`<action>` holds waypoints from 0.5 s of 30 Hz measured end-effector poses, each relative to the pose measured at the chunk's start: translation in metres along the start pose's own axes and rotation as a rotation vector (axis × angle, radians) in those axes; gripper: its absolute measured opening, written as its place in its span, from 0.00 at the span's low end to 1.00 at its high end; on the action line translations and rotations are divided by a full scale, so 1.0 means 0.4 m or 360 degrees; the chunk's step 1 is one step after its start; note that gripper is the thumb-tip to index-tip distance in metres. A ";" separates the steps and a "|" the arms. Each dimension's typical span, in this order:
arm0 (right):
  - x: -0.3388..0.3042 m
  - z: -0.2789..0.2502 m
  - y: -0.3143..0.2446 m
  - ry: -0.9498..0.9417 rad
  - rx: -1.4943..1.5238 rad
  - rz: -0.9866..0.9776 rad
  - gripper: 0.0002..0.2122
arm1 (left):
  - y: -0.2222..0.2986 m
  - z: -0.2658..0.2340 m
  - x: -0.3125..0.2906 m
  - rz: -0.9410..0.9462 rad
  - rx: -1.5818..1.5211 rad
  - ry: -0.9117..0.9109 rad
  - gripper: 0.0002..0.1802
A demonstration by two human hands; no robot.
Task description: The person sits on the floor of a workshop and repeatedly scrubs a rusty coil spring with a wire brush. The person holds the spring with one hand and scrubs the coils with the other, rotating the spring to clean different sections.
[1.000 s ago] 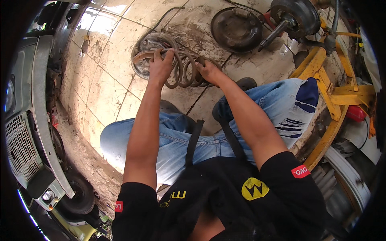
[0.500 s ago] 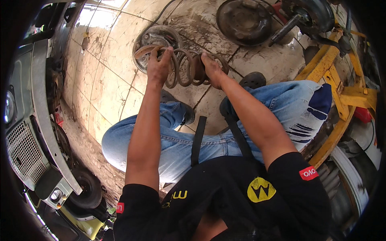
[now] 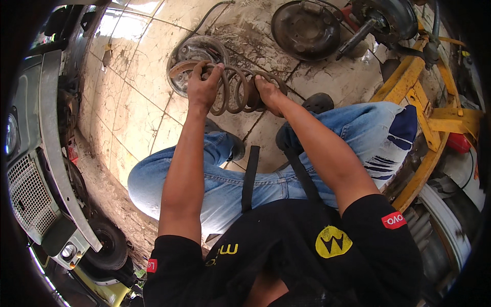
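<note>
A rusty brown coil spring (image 3: pixel 233 91) lies sideways between my hands, held above the tiled floor in front of my feet. My left hand (image 3: pixel 203 91) grips its left end, thumb and fingers closed on the end coil. Toward the other end, my right hand (image 3: pixel 269 95) is wrapped round the coils, with some of its fingers hidden behind them. A dark brown piece shows inside the coils next to the right hand; I cannot make out what it is. Behind the spring's left end lies a round metal drum backing plate (image 3: pixel 208 48), partly covered by it.
A second dark round plate (image 3: pixel 306 29) lies on the tiles (image 3: pixel 135 77) farther off. Right of it stands a hub with a shaft (image 3: pixel 381 25). A yellow metal frame (image 3: pixel 406 77) is at my right. A vehicle front (image 3: pixel 36 189) stands at the left. A black hose (image 3: pixel 197 25) crosses the floor.
The spring and both hands stay nearly in place, with a very slight shift of the right hand. The whole view has moved a little.
</note>
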State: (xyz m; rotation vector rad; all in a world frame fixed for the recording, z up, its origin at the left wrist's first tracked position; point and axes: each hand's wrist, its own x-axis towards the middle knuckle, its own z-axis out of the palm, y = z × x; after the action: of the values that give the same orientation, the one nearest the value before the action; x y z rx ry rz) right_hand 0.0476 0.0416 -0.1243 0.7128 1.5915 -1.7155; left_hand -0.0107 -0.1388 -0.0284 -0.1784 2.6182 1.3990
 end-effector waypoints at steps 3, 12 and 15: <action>-0.020 -0.002 0.023 -0.0089 -0.0184 -0.0131 0.37 | 0.005 0.005 0.000 0.0031 0.0056 0.0036 0.33; -0.066 -0.036 -0.061 0.0017 -0.0095 0.0073 0.35 | 0.045 0.001 -0.025 0.0383 0.0282 -0.0241 0.32; -0.045 -0.054 -0.090 -0.0154 -0.0296 0.0077 0.34 | 0.030 -0.002 -0.034 0.0602 0.0329 -0.0347 0.32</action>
State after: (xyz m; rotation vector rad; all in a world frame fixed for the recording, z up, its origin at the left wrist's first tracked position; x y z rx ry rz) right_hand 0.0292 0.0659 -0.0902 0.5632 1.6278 -1.5203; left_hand 0.0005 -0.1322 -0.0154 0.4904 2.6749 1.1496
